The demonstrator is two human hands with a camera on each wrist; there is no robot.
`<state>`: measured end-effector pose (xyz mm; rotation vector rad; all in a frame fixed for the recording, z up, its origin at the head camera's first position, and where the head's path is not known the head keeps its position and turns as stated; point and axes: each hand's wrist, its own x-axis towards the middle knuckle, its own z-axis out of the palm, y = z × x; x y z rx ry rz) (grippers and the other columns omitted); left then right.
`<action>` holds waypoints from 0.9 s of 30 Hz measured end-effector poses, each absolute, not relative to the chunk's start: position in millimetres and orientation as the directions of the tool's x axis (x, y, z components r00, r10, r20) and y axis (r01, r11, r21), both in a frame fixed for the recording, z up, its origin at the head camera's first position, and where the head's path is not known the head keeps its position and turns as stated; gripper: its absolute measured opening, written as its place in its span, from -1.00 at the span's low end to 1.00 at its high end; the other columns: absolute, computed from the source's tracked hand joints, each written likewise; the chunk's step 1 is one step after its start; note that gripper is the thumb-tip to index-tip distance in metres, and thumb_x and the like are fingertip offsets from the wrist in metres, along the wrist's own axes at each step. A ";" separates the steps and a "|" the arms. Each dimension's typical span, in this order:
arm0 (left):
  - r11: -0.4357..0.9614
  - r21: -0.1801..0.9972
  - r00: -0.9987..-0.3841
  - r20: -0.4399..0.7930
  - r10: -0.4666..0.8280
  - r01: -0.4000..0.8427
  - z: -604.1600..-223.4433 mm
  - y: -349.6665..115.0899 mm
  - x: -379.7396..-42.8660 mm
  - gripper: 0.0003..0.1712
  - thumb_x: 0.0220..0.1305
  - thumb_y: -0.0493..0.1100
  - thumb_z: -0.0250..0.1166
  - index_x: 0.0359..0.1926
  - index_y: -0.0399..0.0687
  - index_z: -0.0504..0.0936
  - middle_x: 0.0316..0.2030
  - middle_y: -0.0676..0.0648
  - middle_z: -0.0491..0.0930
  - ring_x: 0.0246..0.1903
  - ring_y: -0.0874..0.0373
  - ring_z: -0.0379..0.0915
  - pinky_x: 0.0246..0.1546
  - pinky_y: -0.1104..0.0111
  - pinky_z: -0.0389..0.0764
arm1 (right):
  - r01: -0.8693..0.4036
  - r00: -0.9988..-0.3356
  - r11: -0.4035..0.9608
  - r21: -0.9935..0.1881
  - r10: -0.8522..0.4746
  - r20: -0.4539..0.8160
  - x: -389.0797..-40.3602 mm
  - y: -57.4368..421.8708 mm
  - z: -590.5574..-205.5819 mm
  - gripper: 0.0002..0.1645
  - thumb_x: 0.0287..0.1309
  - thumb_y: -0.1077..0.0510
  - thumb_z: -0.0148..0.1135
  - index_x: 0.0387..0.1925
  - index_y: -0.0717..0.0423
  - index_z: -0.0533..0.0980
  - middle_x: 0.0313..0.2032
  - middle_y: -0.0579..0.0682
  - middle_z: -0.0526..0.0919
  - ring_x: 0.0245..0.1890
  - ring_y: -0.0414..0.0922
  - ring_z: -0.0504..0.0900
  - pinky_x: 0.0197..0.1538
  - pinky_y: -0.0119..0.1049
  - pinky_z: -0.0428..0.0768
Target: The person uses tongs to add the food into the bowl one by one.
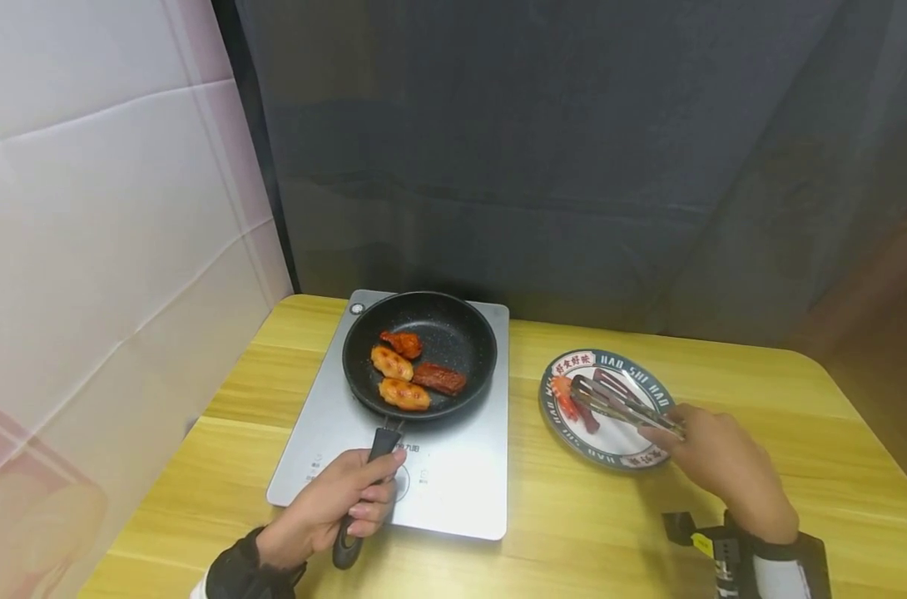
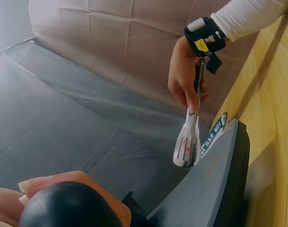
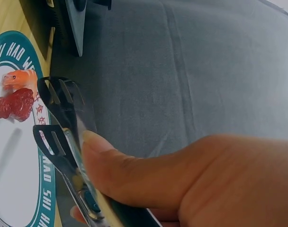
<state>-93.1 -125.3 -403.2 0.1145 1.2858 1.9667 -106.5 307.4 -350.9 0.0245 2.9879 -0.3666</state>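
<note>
"Two hands out, both occupied. Start with the left?"

"Left hand (image 1: 341,495): fingers wrapped round the black handle (image 1: 347,547) of a frying pan (image 1: 457,329), thumb lying along the top. Pan sits on a silver cooker plate (image 1: 472,478)."

"Contents of the pan?"

"Four pieces of food, grouped toward the left and the near side. Two golden, wing-like pieces (image 1: 391,363), one red-orange piece (image 1: 403,344) behind them, one dark reddish-brown piece (image 1: 440,378) to their right."

"And the right?"

"Right hand (image 1: 711,449) holds metal tongs (image 1: 627,410), thumb pressed along one arm. Wrist view from that side gives the two slotted heads standing apart, a moderate gap between them."

"Anything pinched in them?"

"From above I can't tell; the heads overlap the food. From the right wrist, the gap looks bare."

"Where are the tongs, then?"

"Over a round plate (image 1: 609,434), green rim with white lettering, set on the table (image 1: 768,399) to the right of the cooker. Tips point left, toward an orange shrimp-like piece (image 1: 562,398) and a dark red piece (image 1: 590,419). Those two lie close together on the plate's left part. Whether metal touches either, can't tell."

"Surroundings?"

"Yellow wood grain on the tabletop. Dark grey cloth (image 1: 498,166) hangs behind, a pale creased sheet (image 1: 109,233) along the left. Black strap on each wrist."
</note>
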 end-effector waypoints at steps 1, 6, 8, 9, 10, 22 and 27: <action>-0.196 0.813 -0.701 -0.320 0.638 -0.549 -403.0 -125.5 -93.1 -0.61 0.47 -0.01 0.04 -0.46 -0.10 0.21 -0.71 0.16 0.12 -0.80 0.41 0.06 -0.85 0.59 0.16 | 0.036 -0.991 0.971 -0.238 0.003 -0.135 -106.6 307.7 -350.9 -0.13 0.18 -0.36 0.13 0.03 0.41 0.46 -0.21 0.35 0.59 -0.30 0.19 0.57 -0.42 0.08 0.53; -0.199 0.824 -0.707 -0.301 0.640 -0.531 -402.0 -126.0 -93.4 -0.60 0.47 -0.02 0.04 -0.48 -0.10 0.20 -0.72 0.16 0.12 -0.80 0.41 0.05 -0.86 0.59 0.16 | 0.047 -0.988 0.969 -0.243 0.009 -0.155 -108.2 307.9 -351.0 -0.14 0.16 -0.36 0.15 0.00 0.40 0.47 -0.25 0.31 0.60 -0.33 0.15 0.56 -0.43 0.04 0.53; -0.197 0.826 -0.708 -0.300 0.639 -0.528 -401.9 -125.5 -94.1 -0.60 0.46 -0.01 0.05 -0.48 -0.10 0.20 -0.72 0.16 0.12 -0.80 0.40 0.05 -0.86 0.59 0.16 | 0.052 -0.986 0.969 -0.241 0.012 -0.163 -108.6 308.5 -350.8 -0.15 0.16 -0.35 0.16 0.00 0.40 0.48 -0.28 0.27 0.61 -0.37 0.10 0.54 -0.45 0.00 0.52; -0.196 0.825 -0.708 -0.303 0.639 -0.530 -402.1 -125.1 -94.4 -0.60 0.46 -0.01 0.05 -0.47 -0.10 0.21 -0.71 0.16 0.13 -0.80 0.40 0.05 -0.85 0.59 0.16 | 0.048 -0.987 0.970 -0.238 0.009 -0.161 -108.6 308.8 -350.9 -0.17 0.16 -0.34 0.17 -0.01 0.39 0.48 -0.29 0.25 0.61 -0.38 0.08 0.53 -0.46 -0.01 0.51; -0.194 0.824 -0.707 -0.307 0.637 -0.532 -402.2 -124.7 -94.7 -0.61 0.46 -0.01 0.05 -0.46 -0.11 0.21 -0.71 0.16 0.13 -0.80 0.40 0.04 -0.85 0.59 0.16 | 0.049 -0.986 0.971 -0.236 0.010 -0.166 -108.6 309.2 -350.7 -0.17 0.15 -0.34 0.17 0.00 0.39 0.48 -0.30 0.24 0.61 -0.39 0.07 0.52 -0.47 -0.03 0.50; -0.185 0.819 -0.699 -0.320 0.639 -0.543 -405.5 -125.3 -93.3 -0.57 0.45 0.03 0.06 -0.50 -0.08 0.21 -0.72 0.16 0.12 -0.80 0.40 0.05 -0.86 0.58 0.15 | 0.066 -0.979 0.971 -0.231 0.019 -0.203 -106.8 311.7 -351.9 -0.28 0.16 -0.30 0.19 -0.02 0.27 0.52 -0.36 0.10 0.57 -0.40 0.05 0.47 -0.52 -0.11 0.43; -0.178 0.818 -0.697 -0.327 0.638 -0.547 -404.5 -125.1 -93.5 -0.58 0.44 0.03 0.07 -0.49 -0.08 0.21 -0.72 0.16 0.12 -0.80 0.40 0.04 -0.85 0.58 0.15 | 0.077 -0.979 0.972 -0.221 0.031 -0.201 -107.4 314.0 -352.9 -0.23 0.15 -0.31 0.20 0.02 0.31 0.50 -0.31 0.18 0.58 -0.37 0.08 0.49 -0.51 -0.07 0.46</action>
